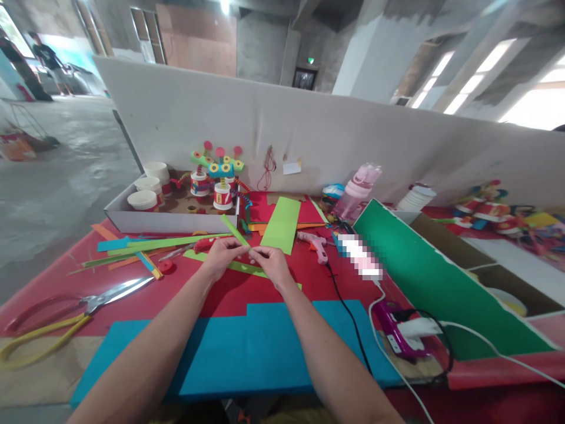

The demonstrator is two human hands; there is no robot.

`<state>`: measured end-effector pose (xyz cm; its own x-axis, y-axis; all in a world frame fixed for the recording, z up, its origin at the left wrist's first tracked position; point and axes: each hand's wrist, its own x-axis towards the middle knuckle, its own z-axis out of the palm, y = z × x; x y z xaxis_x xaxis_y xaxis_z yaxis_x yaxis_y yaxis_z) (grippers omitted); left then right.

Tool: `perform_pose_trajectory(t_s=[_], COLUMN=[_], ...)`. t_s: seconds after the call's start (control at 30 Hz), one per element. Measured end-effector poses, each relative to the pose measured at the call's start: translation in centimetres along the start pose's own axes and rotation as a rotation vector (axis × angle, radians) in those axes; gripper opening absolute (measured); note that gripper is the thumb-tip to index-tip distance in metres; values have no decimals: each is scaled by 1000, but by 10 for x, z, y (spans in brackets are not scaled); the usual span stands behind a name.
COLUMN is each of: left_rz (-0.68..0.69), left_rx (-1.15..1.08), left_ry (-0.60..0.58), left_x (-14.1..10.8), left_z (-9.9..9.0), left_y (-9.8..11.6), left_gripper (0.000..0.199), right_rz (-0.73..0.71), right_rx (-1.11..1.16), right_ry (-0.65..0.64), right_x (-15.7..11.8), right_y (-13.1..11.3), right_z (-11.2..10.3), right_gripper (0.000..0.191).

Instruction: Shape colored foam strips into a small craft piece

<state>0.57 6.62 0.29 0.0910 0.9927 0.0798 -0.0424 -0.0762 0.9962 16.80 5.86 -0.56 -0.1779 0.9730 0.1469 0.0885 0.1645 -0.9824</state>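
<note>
Both hands meet over the middle of the red table cover. My left hand (224,256) pinches a narrow light green paper strip (233,229), which slants up and to the left. Close beside it, my right hand (271,264) has its fingertips closed at the strip's lower end. Beneath the hands lies another green strip (247,268). A wide green paper piece (282,224) is just behind my right hand. Red-handled scissors (205,243) rest by my left hand, and a pink glue gun (315,244) lies to the right.
Large scissors (95,301) and paper strips (145,244) lie left. A white box (172,222) holds cups and paper figures. Blue sheets (216,353) cover the near edge. On the right are a green-sided box (410,277), a purple power strip (399,335) and cables.
</note>
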Motion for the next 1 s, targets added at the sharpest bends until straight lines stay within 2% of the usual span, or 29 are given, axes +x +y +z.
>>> perform_pose_trajectory(t_s=[0.23, 0.47, 1.0], left_rz=[28, 43, 44], left_rx=[-77, -83, -109], left_ry=[42, 73, 127], left_x=[2, 2, 3], left_z=[-4, -6, -6], left_y=[-1, 3, 4], left_gripper=[29, 30, 32], right_rz=[-54, -61, -23], right_rx=[-166, -214, -135], right_ry=[4, -31, -7], right_x=[-1, -1, -1], right_y=[3, 4, 8], right_z=[1, -1, 0], right_gripper=[25, 25, 29])
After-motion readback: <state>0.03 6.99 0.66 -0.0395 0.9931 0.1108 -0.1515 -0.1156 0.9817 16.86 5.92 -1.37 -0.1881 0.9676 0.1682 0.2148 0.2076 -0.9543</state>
